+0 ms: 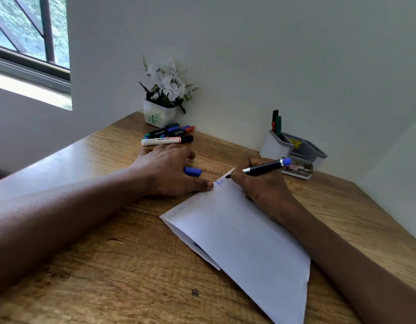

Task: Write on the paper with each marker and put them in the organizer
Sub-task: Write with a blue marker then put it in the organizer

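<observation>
On the paper (237,230), right grip (263,185) holds blue marker (265,167) beside "BA"; left grip (165,169) flat.

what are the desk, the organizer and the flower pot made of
Desk: wood or wood-look laminate, semi-gloss; brown grain, window glare on it.
Organizer: likely plastic, matte; smooth white and grey moulded walls.
Flower pot: smooth white, green pattern; ceramic or plastic, cannot tell.

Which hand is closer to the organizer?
Right. The right hand, holding the marker, is just in front of the organizer; the left hand rests farther left, by the cap.
</observation>
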The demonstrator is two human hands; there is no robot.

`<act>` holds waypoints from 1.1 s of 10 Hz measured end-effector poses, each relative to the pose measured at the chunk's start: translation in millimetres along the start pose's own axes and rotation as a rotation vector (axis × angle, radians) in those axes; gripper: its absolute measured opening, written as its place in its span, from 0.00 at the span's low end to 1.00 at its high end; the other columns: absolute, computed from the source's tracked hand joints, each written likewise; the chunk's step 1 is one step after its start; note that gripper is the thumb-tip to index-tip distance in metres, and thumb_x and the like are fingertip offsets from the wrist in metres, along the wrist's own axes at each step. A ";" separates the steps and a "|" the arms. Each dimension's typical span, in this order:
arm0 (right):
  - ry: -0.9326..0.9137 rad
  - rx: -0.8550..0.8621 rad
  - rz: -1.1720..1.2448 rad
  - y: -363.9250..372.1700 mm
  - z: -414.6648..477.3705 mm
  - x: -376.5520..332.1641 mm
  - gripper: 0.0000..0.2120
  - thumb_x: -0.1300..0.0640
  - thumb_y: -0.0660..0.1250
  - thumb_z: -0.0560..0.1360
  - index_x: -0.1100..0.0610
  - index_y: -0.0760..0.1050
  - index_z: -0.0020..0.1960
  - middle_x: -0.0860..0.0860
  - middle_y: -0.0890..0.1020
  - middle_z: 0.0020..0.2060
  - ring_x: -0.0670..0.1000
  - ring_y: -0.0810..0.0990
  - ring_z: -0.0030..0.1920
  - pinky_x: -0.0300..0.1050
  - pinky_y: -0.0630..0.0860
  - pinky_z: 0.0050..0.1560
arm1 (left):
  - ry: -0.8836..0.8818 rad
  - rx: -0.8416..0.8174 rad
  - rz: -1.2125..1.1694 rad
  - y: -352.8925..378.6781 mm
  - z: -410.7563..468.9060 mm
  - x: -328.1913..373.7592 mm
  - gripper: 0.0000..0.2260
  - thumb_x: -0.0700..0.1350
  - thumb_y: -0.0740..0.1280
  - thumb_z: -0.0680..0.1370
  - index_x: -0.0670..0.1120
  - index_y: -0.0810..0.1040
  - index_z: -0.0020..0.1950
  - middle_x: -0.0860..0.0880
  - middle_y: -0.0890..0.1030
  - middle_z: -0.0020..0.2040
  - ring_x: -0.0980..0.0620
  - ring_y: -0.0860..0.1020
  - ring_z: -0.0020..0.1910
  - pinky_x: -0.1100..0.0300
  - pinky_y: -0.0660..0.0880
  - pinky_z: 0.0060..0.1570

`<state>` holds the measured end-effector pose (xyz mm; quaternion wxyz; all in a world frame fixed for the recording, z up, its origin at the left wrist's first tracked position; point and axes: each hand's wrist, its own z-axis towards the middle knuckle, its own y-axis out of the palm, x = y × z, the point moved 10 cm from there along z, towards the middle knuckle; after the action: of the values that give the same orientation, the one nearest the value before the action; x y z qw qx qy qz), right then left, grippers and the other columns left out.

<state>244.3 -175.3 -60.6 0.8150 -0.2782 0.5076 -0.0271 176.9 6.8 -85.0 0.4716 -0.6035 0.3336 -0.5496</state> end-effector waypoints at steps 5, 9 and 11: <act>-0.008 -0.037 -0.048 3.1 0.7 1.8 0.08 0.63 0.75 0.70 0.60 0.77 0.35 0.46 0.77 0.25 0.43 0.72 0.25 0.38 0.69 0.28 | 0.006 0.005 0.002 -1.4 -2.1 0.9 0.39 0.77 0.63 0.69 0.58 0.68 0.75 0.52 0.67 0.78 0.48 0.63 0.78 0.42 0.57 0.75; 0.031 0.024 -0.053 -2.4 3.0 8.3 0.09 0.61 0.75 0.71 0.65 0.78 0.39 0.51 0.77 0.24 0.48 0.72 0.23 0.40 0.69 0.27 | 0.010 0.001 0.008 -1.3 -2.0 1.5 0.39 0.77 0.63 0.69 0.58 0.68 0.74 0.52 0.68 0.77 0.48 0.64 0.77 0.42 0.58 0.74; 0.036 0.055 -0.093 -5.3 3.7 9.9 0.11 0.59 0.75 0.71 0.67 0.78 0.41 0.51 0.77 0.25 0.48 0.72 0.25 0.42 0.70 0.29 | 0.007 -0.004 0.013 -1.6 -2.0 1.8 0.38 0.76 0.64 0.70 0.57 0.68 0.74 0.52 0.68 0.77 0.48 0.64 0.77 0.42 0.59 0.74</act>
<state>253.5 -181.5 -64.9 0.8110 -0.2785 0.5076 -0.0839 175.0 5.3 -83.0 0.4727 -0.6004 0.3402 -0.5480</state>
